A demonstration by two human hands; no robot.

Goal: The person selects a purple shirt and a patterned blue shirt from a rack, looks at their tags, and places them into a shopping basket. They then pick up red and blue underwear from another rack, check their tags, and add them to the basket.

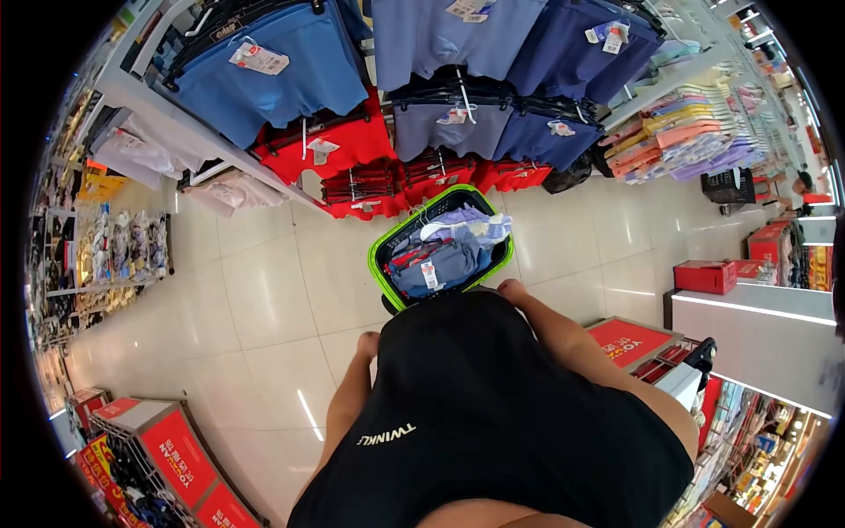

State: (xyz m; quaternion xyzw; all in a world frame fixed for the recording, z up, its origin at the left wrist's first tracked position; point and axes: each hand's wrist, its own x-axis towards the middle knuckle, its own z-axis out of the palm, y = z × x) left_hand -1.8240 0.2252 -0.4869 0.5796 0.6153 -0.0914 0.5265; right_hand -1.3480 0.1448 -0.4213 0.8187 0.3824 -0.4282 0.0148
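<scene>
A black basket with a bright green rim (pixel 380 264) is in front of my body, below the clothes racks. Folded blue shorts (pixel 462 262) with a white tag lie inside it, beside some red and dark garments. A pale purple and white patterned garment (pixel 480 227) on a white hanger lies over the basket's far right side. My right hand (pixel 510 289) is low beside the basket's near right corner, its fingers mostly hidden. To the left of my black shirt, my left hand (pixel 368 344) hangs short of the basket's near left corner, its fingers too small to make out.
Racks of blue shorts (pixel 273 84) and red garments (pixel 352 145) stand ahead. Light-coloured clothes (pixel 678 136) hang at the right. Red-signed display stands (pixel 180 453) are at the lower left, and another red sign (pixel 620 341) is by my right arm. Pale floor tiles (pixel 264 308) lie between.
</scene>
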